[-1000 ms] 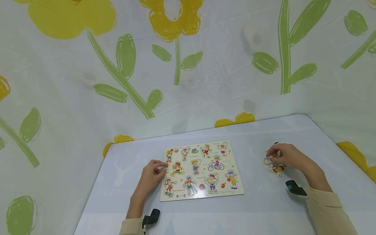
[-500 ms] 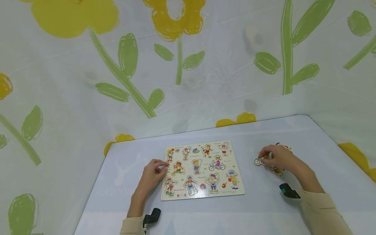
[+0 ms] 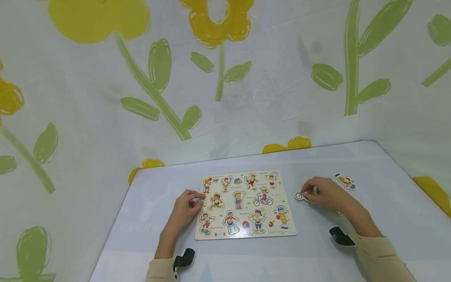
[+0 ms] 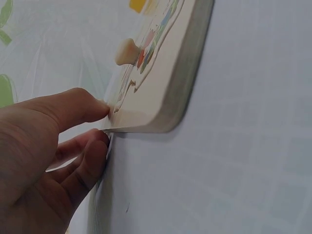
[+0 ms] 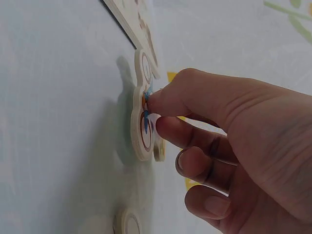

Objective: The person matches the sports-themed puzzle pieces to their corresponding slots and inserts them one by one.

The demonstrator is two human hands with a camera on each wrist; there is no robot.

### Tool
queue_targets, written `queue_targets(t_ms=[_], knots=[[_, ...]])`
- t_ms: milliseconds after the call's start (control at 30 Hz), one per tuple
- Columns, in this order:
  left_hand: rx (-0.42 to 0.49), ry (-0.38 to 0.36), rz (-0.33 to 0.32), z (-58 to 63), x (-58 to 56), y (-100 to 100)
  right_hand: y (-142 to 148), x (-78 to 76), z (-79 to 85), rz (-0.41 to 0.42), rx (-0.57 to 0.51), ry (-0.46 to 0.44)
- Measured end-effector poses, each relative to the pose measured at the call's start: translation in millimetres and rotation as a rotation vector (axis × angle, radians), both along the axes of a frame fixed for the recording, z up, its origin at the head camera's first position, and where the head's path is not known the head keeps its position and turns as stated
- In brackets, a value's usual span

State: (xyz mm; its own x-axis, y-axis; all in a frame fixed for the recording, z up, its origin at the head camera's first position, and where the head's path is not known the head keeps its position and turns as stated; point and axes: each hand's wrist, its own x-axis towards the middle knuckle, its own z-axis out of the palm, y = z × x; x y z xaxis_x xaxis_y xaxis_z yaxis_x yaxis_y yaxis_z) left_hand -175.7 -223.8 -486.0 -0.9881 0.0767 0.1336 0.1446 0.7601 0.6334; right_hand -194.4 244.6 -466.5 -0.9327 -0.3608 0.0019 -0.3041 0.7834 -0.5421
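Note:
My left hand [image 3: 186, 205] pinches the left edge of a pale wooden peg puzzle board [image 3: 225, 207], thumb on top and curled fingers below the edge in the left wrist view. Printed sports figures cover the board, several with round knobs. To the right of it, my right hand [image 3: 325, 192] pinches a bicycle puzzle piece [image 5: 138, 109] between thumb and index finger; its wheels show past the fingertips. In the right wrist view, the piece is held on edge over its shadow on the table. The other right fingers curl loosely.
A loose puzzle piece with a red-and-white figure [image 3: 345, 181] lies beyond the right hand. Another piece [image 3: 339, 213] is mostly hidden under that hand. White cloth printed with flowers hangs behind the table [image 3: 246, 260]. Each wrist wears a small black camera.
My right hand has moved left, carrying the bicycle piece away from the loose pieces towards the board, uncovering one piece behind it. The left hand stays at the board's edge.

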Motion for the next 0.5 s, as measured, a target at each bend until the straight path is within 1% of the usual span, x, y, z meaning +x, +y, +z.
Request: queue_targets(t_ms=[167, 367, 500], knots=[[0.007, 0.012, -0.009, 1.6, 0.3, 1, -9, 1.7, 4.0, 0.011, 0.01, 0.001], [-0.008, 0.003, 0.006, 2.8, 2.1, 1, -18, 1.1, 4.3, 0.031, 0.026, 0.017], [-0.004, -0.006, 0.011, 2.5, 1.7, 2, -22, 0.4, 4.9, 0.029, 0.03, 0.015]])
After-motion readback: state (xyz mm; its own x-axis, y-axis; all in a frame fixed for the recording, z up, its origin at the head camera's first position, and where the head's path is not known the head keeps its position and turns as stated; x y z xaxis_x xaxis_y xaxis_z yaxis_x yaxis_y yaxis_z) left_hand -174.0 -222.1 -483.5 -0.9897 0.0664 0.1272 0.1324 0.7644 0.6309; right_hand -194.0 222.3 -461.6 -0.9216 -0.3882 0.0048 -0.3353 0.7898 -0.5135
